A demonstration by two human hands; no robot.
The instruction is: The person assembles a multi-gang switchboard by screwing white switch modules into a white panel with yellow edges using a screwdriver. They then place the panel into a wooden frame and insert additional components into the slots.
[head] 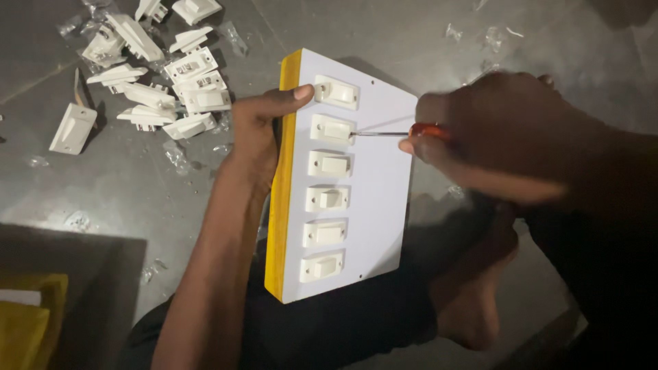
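— Evidently gripping the white switch board (380,171) by its yellow-painted edge (281,185) with the left hand (257,133), fingers curled round the side, thumb pressed flat by the top switch (336,91). Why so?

— Probably to keep the board from sliding or twisting under the tool's push. Propped across the lap, tilted, not flat on the floor.

— And the right hand (493,130)?

— Closed around the red handle of a screwdriver (404,132), shaft laid almost level, tip set at the right side of the second switch (332,129), seemingly at a screw there. Held low like that, likely for steady pressure.

— Remaining switches?

— Six in one column, all seated in the board.

— Surroundings?

— Grey tiled floor (137,199), dimly lit. Heap of loose white switches (157,82) up left, well apart from the board, among scraps of clear plastic wrapping (177,154). Something yellow (27,322) at the lower left corner, too dark to tell what. Bare foot (473,294) tucked below the board.
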